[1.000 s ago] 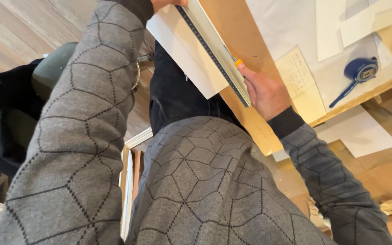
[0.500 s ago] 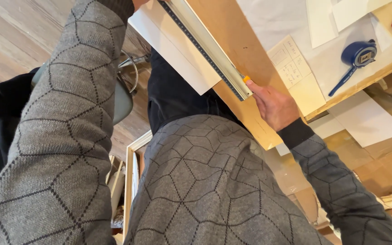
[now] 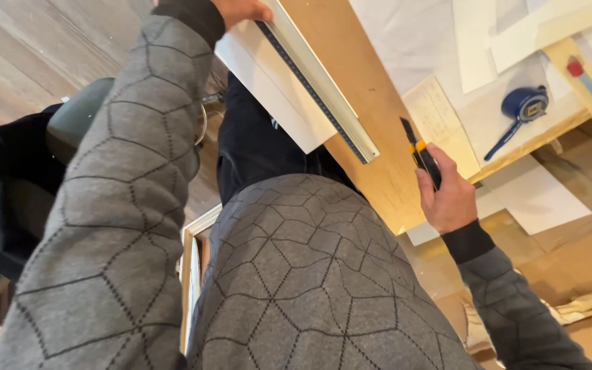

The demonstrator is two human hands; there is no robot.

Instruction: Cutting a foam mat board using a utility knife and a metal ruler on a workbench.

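Right hand has a closed grip on the knife, blade off the ruler's near end, just above the worktop. Left hand, mostly cut off at the top edge, presses on the ruler; can't tell its grip. Ruler lies along the white sheet, which overhangs the worktop edge. Blue tape measure sits well apart on paper.
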